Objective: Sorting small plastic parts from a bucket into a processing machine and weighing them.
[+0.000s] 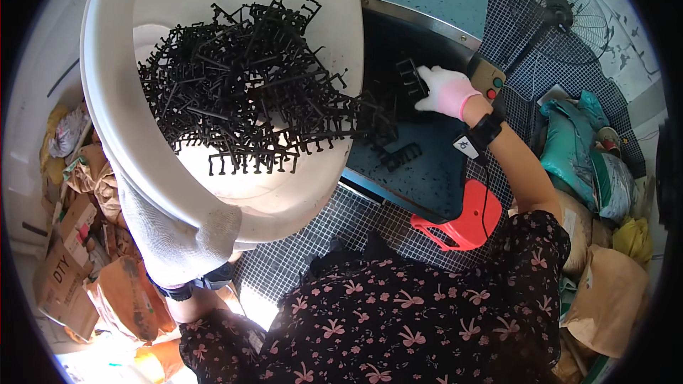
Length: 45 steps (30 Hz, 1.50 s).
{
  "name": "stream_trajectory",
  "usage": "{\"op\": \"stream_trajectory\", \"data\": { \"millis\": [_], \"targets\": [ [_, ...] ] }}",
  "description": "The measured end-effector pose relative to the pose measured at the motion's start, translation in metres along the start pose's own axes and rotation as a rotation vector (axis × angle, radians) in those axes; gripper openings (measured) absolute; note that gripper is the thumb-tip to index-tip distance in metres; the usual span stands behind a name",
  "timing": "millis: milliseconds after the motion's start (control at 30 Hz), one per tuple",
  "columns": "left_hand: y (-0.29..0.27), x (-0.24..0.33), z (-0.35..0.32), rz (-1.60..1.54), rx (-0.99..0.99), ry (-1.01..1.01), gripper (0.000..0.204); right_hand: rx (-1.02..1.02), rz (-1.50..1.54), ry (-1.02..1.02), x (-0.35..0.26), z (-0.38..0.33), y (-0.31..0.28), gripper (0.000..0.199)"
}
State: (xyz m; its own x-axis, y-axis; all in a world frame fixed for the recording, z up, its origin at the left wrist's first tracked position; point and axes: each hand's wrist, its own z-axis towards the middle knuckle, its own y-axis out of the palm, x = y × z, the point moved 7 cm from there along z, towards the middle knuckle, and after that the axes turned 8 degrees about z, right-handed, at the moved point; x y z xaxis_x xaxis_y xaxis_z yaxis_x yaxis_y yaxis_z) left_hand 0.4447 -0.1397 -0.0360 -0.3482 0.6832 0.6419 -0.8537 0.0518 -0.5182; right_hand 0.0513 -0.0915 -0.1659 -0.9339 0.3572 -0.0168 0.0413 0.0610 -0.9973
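Observation:
A large white tub (245,224) is tilted toward the machine, with a tangled heap of black plastic sprues (235,85) inside. My left hand (186,242), in a pale knitted glove, grips the tub's near rim; its fingertips are hidden under the rim. Some sprues spill over the tub's right edge into the dark, blue-grey hopper (427,178) of the machine. Above the hopper my right hand (448,92), in a white and pink glove, is closed on a comb-shaped black sprue (410,80). Another loose sprue (400,157) lies on the hopper's surface below.
Red and green buttons (494,88) sit on the machine's right side. A red plastic stool (469,217) stands by its near edge. A black fan (558,11) is at the far right. Teal sacks (576,146) lie on the right, cardboard boxes (67,267) and paper bags on the left.

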Motion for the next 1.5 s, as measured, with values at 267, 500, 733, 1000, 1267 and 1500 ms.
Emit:
{"op": "stream_trajectory", "data": {
  "millis": [267,500,733,1000,1267,1500],
  "targets": [
    [0.003,-0.007,0.001,-0.015,-0.009,0.009,0.096,0.212,0.197,-0.108,-0.025,0.0,-0.025,0.062],
    [-0.007,0.002,-0.005,0.015,0.0,-0.045,0.098,0.442,0.204,-0.452,-0.119,-0.032,-0.07,0.057],
    [0.014,0.027,0.003,-0.095,0.059,0.055,0.099,0.233,0.068,-0.413,-0.126,-0.022,-0.015,0.052],
    [-0.001,-0.002,0.006,0.014,0.009,0.017,0.097,0.323,-0.002,-0.278,-0.063,-0.004,-0.024,0.018],
    [0.002,-0.012,0.014,0.04,-0.041,0.007,0.096,0.03,-0.267,0.088,0.03,0.01,0.023,0.016],
    [-0.007,0.002,0.002,-0.003,0.026,-0.012,0.098,0.598,0.057,-0.398,-0.103,-0.045,-0.087,0.026]
  ]
}}
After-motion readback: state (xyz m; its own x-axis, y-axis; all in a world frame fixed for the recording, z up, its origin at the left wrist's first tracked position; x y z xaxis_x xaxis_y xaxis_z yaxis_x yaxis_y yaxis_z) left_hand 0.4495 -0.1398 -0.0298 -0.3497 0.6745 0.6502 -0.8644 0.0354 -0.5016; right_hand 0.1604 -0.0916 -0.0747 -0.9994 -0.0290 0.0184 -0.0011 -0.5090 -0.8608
